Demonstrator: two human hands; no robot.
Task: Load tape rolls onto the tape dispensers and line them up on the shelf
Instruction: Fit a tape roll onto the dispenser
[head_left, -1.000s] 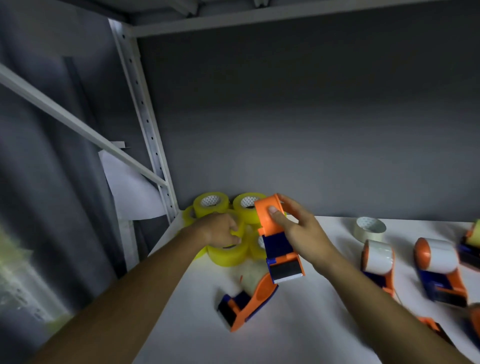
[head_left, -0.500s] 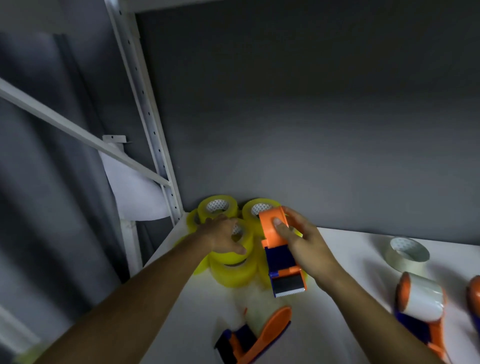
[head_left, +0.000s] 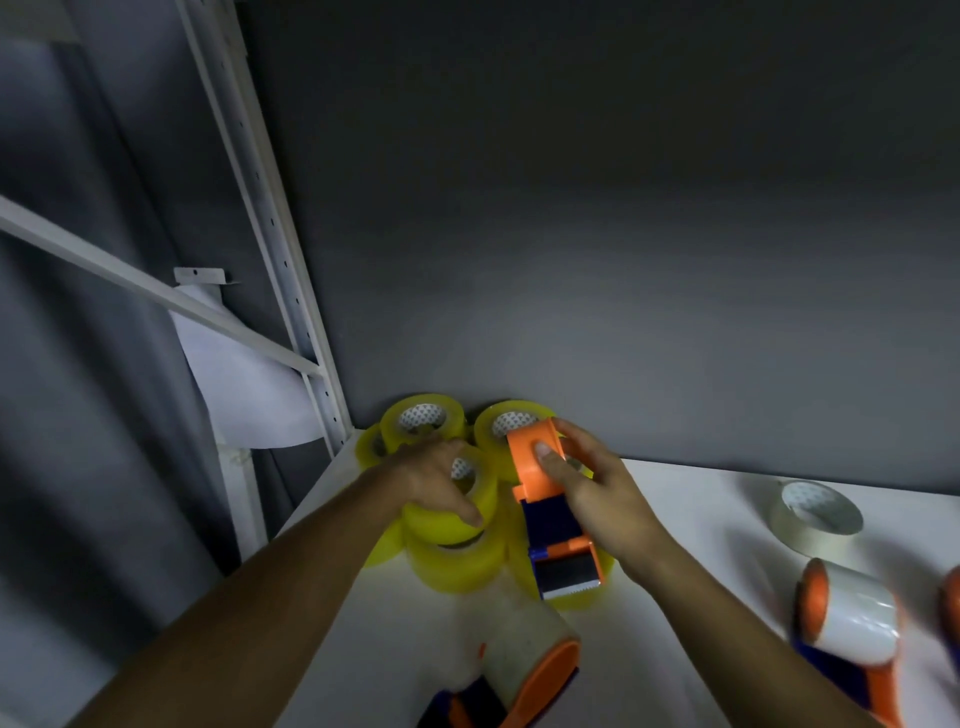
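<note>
Head view of a white shelf (head_left: 691, 499) backed by a grey wall (head_left: 597, 234). Left hand (head_left: 441, 480), lower centre of the frame: fingers curled over the top yellow tape roll (head_left: 457, 512) of a stack, thumb on its near rim, so the hand grips that roll. The roll sits on a second yellow roll (head_left: 462, 564); further yellow rolls (head_left: 423, 418) cluster behind, against the wall at the shelf's left corner. Right hand (head_left: 597, 493), just right of the stack: fingers and thumb wrapped round an orange and blue tape dispenser (head_left: 550, 514), thumb pressed flat on its orange hub; the dispenser is held above the shelf, its serrated blade end toward the bottom of the frame, with no roll on it. Bottom centre: a second dispenser (head_left: 511, 686) lying on the shelf, carrying a clear roll, partly blurred. Lower right: a loaded dispenser (head_left: 847, 629) with a white roll, resting on the shelf; the edge of another orange item is cut by the right border and cannot be identified. Right of centre: a loose pale tape roll (head_left: 815, 514) lying flat, well apart from both hands. Left of the frame: a perforated white shelf upright (head_left: 270, 234), a diagonal brace (head_left: 145, 291) and a white sheet (head_left: 249, 395) hanging behind them
</note>
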